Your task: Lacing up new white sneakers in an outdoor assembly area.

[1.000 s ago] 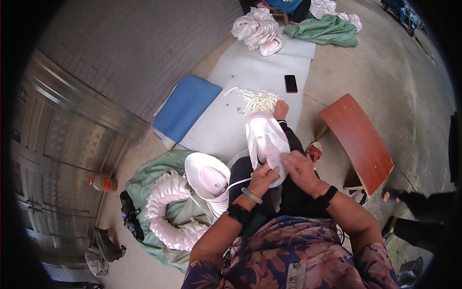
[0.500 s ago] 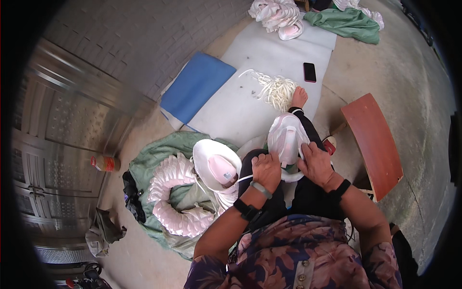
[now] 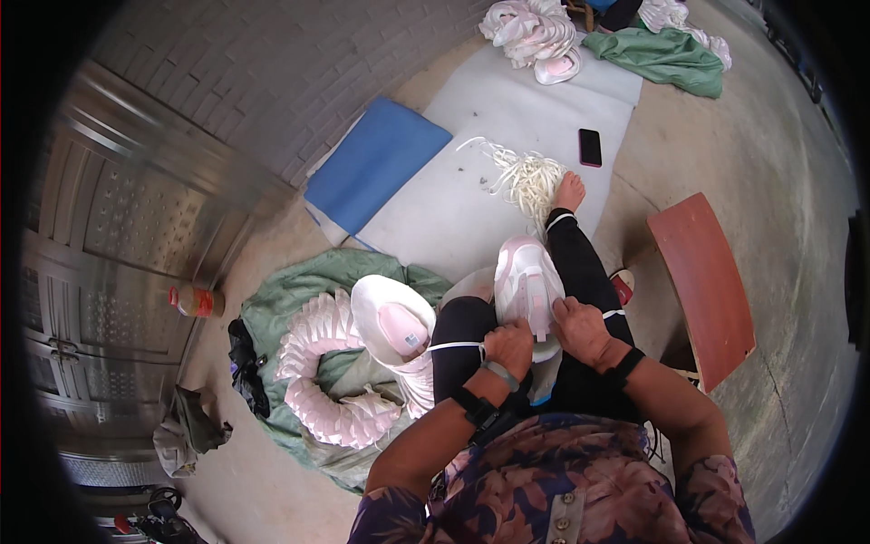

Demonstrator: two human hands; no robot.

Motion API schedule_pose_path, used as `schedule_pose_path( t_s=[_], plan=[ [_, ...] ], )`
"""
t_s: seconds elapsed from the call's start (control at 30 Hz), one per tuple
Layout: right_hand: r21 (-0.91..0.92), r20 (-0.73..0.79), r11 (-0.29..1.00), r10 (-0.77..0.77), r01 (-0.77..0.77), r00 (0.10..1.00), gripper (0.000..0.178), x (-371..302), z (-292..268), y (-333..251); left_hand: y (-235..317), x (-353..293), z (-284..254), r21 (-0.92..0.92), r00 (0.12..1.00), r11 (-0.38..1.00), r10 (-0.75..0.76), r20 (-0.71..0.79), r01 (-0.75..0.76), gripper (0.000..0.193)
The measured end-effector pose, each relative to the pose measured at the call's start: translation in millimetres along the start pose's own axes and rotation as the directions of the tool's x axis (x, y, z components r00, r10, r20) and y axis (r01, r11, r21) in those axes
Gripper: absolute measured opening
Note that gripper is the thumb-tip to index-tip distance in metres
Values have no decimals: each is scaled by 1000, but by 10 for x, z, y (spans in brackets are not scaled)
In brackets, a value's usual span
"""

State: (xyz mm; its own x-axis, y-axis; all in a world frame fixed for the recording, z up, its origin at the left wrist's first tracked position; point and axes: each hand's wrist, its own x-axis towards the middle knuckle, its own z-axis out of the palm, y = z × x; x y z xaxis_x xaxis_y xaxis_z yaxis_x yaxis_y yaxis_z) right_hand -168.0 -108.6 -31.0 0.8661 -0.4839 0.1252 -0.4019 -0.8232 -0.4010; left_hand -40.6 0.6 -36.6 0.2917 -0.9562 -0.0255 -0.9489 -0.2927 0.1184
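Note:
Between my knees rests a white and pink shoe upper (image 3: 528,272), toe pointing away from me. At its near left edge, my left hand (image 3: 509,349) is closed on a white shoelace (image 3: 458,344), whose loose end lies across my left knee. My right hand (image 3: 582,331) is at the upper's near right side, fingers pinched on lace; a white end (image 3: 616,314) sticks out over my right thigh. The fingertips are partly hidden against the upper. To the left, a curved row of nested shoe uppers (image 3: 313,363) ends in a white upper with a pink insole (image 3: 399,326).
The nested uppers lie on green cloth (image 3: 272,299). Ahead, a grey mat (image 3: 426,199) holds a pile of white laces (image 3: 530,181), a phone (image 3: 590,148) and a blue board (image 3: 376,163). A reddish wooden bench (image 3: 702,281) stands right. Left are a jar (image 3: 197,301) and metal door (image 3: 118,272).
The shoe upper has tipped so more of its front and toe shows. Both hands have moved slightly nearer to me, and a lace end now shows beyond my right hand.

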Motion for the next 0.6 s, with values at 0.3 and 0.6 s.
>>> schedule_pose_path(
  t_s=[0.3,0.6],
  plan=[
    [71,6,997,-22,21,1000,26,-60,-37,167,36,217,-125,-36,992,999,-19,129,23,25],
    [225,50,973,-70,57,996,21,-23,-77,237,65,282,-200,-191,969,975,-63,238,110,18]
  ],
)
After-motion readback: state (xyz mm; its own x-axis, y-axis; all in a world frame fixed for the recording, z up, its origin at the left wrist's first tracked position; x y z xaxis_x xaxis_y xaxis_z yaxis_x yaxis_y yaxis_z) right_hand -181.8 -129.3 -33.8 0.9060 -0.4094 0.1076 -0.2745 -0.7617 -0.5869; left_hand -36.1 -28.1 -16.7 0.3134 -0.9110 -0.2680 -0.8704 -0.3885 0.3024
